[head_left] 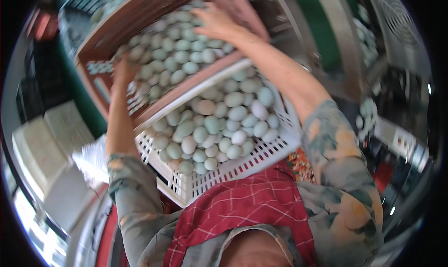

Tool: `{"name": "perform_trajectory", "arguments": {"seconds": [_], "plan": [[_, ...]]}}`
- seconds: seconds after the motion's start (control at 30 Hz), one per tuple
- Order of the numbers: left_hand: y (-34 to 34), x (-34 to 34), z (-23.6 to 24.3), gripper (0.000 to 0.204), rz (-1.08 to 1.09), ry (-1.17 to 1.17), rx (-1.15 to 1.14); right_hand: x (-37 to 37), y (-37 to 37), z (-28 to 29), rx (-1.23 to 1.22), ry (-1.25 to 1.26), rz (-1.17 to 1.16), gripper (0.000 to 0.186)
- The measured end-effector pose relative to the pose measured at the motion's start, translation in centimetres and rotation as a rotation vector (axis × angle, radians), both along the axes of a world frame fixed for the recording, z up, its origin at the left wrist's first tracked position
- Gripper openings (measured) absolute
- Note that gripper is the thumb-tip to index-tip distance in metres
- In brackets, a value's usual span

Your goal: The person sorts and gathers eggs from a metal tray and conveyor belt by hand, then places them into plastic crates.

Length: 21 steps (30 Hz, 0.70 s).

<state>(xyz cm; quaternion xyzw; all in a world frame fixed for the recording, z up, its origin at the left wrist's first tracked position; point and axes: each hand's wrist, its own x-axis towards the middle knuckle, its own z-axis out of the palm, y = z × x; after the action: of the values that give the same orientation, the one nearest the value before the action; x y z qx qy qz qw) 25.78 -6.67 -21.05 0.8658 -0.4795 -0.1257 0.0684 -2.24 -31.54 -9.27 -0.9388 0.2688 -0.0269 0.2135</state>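
Many pale blue, green and cream eggs (179, 57) fill a reddish-brown plastic crate (154, 109). My right hand (215, 24) reaches over its far right part, fingers apart and touching the eggs there. At the crate's left side, my left hand (125, 70) is down by the eggs; blur hides its fingers. Nearer my body stands a white slotted basket (224, 172), holding more eggs (212, 124), a few of them tan or pinkish. The crate's near wall sits against or over the basket's far rim.
A dark teal crate (70, 15) with eggs is beyond the brown one at far left. Pale boxes (51, 136) are stacked on the left. To the right run metal machine rails (336, 43) beside a green belt (317, 29), with eggs (366, 38) further right.
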Motion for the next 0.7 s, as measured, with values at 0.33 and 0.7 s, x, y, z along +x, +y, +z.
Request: {"name": "perform_trajectory", "arguments": {"seconds": [0.33, 0.7], "plan": [[-5.1, -23.4, 20.4, 0.028, -0.444, 0.278, -0.576, -22.8, 21.2, 16.9, 0.626, -0.733, 0.161, 0.022], [-13.0, -56.9, 30.0, 0.046, -1.158, 0.155, -0.211, -64.8, 27.3, 18.5, 0.059, 0.275, -0.918, 0.057]]}}
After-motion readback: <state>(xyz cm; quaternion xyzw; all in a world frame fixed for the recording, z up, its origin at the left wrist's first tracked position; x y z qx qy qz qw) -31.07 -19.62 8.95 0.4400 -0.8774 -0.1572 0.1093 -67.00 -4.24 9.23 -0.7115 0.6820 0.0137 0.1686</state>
